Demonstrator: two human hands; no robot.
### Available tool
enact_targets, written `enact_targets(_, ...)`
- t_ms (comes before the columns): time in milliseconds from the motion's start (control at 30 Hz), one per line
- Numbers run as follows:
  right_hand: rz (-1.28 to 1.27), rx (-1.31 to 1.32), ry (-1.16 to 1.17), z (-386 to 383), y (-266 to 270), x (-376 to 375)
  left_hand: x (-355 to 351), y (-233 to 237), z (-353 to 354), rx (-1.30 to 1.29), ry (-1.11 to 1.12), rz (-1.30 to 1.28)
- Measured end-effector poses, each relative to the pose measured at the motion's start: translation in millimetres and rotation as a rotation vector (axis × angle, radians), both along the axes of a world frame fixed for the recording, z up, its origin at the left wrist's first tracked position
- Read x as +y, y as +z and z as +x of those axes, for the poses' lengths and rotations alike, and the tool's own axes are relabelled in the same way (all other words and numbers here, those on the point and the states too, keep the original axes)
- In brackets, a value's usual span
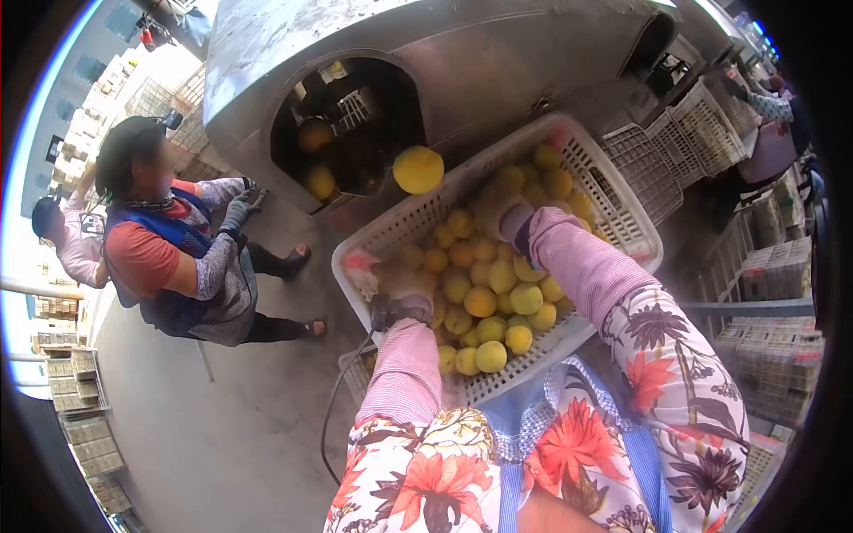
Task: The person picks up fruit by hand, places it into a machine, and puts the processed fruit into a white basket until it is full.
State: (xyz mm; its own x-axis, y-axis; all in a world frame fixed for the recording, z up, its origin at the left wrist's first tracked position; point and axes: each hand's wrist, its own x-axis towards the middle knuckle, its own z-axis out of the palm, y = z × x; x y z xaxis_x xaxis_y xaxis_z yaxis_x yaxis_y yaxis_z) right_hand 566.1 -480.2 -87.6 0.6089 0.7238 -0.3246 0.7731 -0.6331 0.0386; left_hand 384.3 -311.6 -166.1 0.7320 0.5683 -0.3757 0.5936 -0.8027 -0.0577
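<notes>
A white perforated plastic crate (629,209) stands before me, full of round yellow, green and orange fruit (481,302) that look like peaches. My left hand (404,289) is at the crate's left end, among the fruit, with a dark strap and a cable at the wrist. Deeper in, toward the far side, my right hand (496,209) reaches over the fruit. Motion smears both hands, and their fingers do not show clearly. One larger-looking yellow fruit (418,170) appears at the lip of the machine opening, just beyond the crate's far rim.
A metal machine (480,62) with a dark opening rises behind the crate; more fruit shows inside it. On the left stands a co-worker (169,240) in gloves, another person (75,235) behind. Stacked crates (711,129) and people line the right side.
</notes>
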Motion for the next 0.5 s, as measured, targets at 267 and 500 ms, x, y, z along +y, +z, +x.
enact_targets(267,0.264,0.274,-0.182,-32,103,-36,16,-40,6,-0.32,0.189,-0.027)
enact_targets(500,1.633,2.068,-0.534,-65,100,-60,3,-3,14,-0.226,0.205,-0.081)
